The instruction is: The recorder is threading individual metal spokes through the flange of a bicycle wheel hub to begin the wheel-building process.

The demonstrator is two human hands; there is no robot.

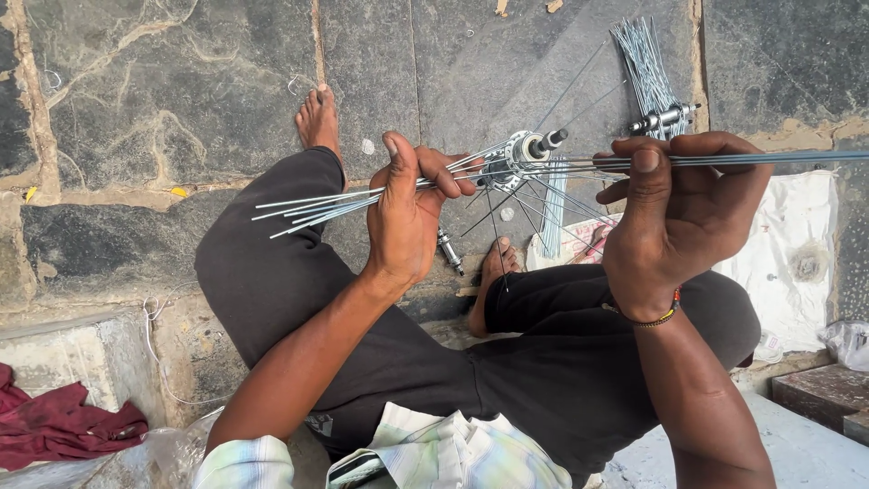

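Sitting on stone floor point(181, 100), hands point(407, 217) gripping spokes point(317, 206), hub point(520, 154)

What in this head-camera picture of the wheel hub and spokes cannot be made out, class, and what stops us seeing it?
- Far ends of the spokes in the right hand: cut off by the right edge.
- Where each spoke enters the hub: too small, partly behind the left hand.
- Spoke count in the spare bundle: too fine.
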